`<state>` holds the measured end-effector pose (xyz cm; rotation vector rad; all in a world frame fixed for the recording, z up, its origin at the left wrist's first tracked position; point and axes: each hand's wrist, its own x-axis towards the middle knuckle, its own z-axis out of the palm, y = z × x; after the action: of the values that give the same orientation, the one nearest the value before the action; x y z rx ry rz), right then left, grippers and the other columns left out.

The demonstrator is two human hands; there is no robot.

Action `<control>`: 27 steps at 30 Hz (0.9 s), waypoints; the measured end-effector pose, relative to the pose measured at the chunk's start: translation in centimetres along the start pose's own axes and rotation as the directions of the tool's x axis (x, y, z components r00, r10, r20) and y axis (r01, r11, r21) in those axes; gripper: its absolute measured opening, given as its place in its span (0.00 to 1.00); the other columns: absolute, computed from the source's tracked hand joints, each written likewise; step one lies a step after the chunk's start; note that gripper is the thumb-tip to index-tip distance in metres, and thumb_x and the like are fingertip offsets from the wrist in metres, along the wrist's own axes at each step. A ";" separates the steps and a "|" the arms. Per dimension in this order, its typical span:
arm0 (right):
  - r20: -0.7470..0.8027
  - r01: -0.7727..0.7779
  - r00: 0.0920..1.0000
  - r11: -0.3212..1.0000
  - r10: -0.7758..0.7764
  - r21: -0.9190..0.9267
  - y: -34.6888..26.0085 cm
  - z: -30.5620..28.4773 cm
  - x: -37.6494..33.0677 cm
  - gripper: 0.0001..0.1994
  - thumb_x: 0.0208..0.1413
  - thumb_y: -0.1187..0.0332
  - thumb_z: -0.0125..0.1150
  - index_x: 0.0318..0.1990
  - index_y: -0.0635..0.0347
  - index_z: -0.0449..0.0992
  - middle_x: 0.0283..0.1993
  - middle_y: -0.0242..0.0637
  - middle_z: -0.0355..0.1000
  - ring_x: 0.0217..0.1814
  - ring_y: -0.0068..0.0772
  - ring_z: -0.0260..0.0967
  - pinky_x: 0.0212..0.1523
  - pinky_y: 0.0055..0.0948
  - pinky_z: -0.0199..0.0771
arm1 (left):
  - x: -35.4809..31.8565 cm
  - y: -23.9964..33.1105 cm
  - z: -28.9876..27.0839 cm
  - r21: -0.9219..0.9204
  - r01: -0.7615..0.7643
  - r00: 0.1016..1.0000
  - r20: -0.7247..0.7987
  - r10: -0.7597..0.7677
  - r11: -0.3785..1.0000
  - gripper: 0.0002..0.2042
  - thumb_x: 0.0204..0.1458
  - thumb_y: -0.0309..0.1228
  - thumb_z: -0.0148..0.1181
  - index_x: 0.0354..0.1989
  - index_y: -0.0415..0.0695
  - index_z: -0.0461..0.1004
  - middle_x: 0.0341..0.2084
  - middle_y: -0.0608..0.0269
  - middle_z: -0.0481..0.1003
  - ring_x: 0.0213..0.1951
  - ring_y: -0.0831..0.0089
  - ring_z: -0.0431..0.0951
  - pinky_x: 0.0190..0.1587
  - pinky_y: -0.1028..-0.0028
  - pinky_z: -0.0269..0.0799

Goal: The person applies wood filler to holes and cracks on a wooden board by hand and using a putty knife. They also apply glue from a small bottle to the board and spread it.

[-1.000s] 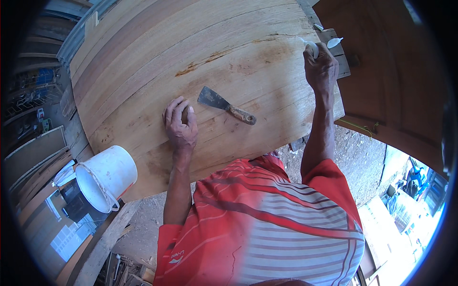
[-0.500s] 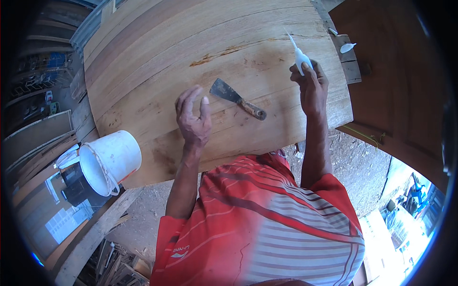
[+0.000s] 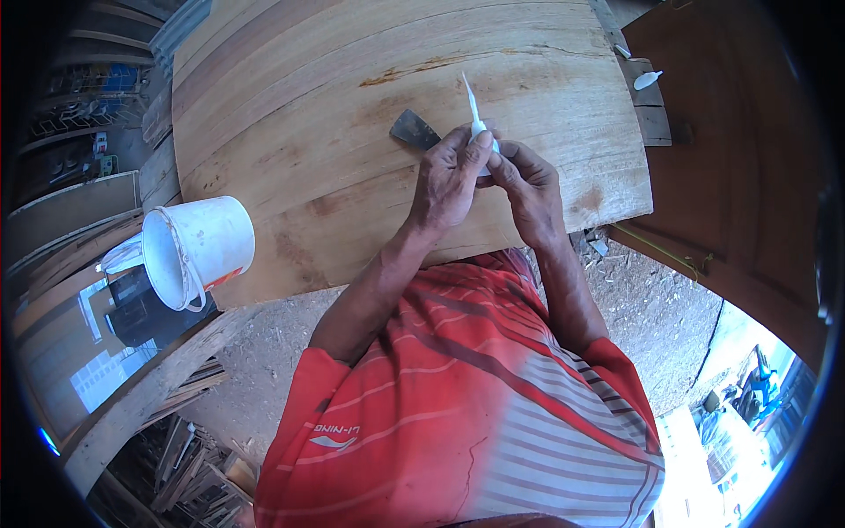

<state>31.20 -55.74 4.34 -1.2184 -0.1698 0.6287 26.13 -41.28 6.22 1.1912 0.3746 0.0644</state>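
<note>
Both hands meet over the near half of a wooden panel (image 3: 308, 123). Between them stands a small white glue bottle (image 3: 480, 129) with a long thin nozzle pointing away from me. My left hand (image 3: 447, 180) pinches it from the left, thumb on its side. From the right, the closed fingers of my right hand (image 3: 531, 187) grip its lower part, which the fingers mostly hide. A putty knife (image 3: 414, 130) lies flat on the panel just beyond my left hand; its blade shows, its handle is covered by the hand.
At the panel's left near corner is a white bucket (image 3: 216, 242), tipped toward the left. Another small white bottle (image 3: 647, 80) lies on a board past the right edge. A large brown wooden panel (image 3: 748, 150) stands at the right. Scrap wood (image 3: 198, 475) is piled at lower left.
My right hand has brought the glue bottle left and nearer to me. My left hand, open and bare before, has moved right and taken hold of it too, covering the putty knife's handle.
</note>
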 end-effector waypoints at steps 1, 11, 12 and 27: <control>0.016 -0.012 1.000 0.999 0.012 -0.040 -0.2 -0.2 -0.4 0.16 0.72 0.63 0.67 0.57 0.67 0.81 0.47 0.34 0.83 0.47 0.23 0.78 0.48 0.27 0.79 | -0.1 -0.2 0.2 0.022 -0.003 1.000 -0.003 0.003 1.000 0.20 0.75 0.43 0.56 0.60 0.37 0.78 0.41 0.65 0.81 0.43 0.80 0.80 0.45 0.76 0.79; -0.172 0.137 0.971 0.978 -0.164 -0.158 -2.9 -1.7 -2.4 0.12 0.67 0.65 0.73 0.45 0.68 0.84 0.40 0.35 0.82 0.42 0.23 0.77 0.45 0.27 0.78 | -2.9 -0.8 1.5 0.281 -0.092 0.995 0.064 0.077 0.955 0.17 0.75 0.41 0.57 0.55 0.37 0.80 0.40 0.64 0.83 0.44 0.77 0.82 0.49 0.72 0.80; -0.140 0.160 0.973 0.972 -0.185 -0.173 -3.1 -1.8 -2.3 0.11 0.66 0.66 0.74 0.44 0.68 0.85 0.37 0.34 0.81 0.39 0.22 0.77 0.41 0.26 0.78 | -3.2 -1.0 1.4 0.309 -0.109 0.992 0.097 0.083 0.945 0.17 0.75 0.40 0.57 0.55 0.37 0.80 0.40 0.64 0.83 0.44 0.77 0.82 0.49 0.72 0.79; -0.165 0.138 0.975 0.987 -0.150 -0.085 -1.2 2.7 -6.0 0.06 0.65 0.71 0.74 0.42 0.66 0.86 0.36 0.34 0.84 0.37 0.20 0.77 0.39 0.25 0.78 | -7.4 0.1 -1.2 0.549 -0.341 0.938 0.249 0.240 0.763 0.11 0.71 0.32 0.62 0.53 0.36 0.79 0.36 0.55 0.85 0.41 0.70 0.87 0.43 0.67 0.82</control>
<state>25.55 -56.99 7.65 -1.3113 -0.1365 0.3923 18.81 -42.01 7.75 1.8572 0.0468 0.1268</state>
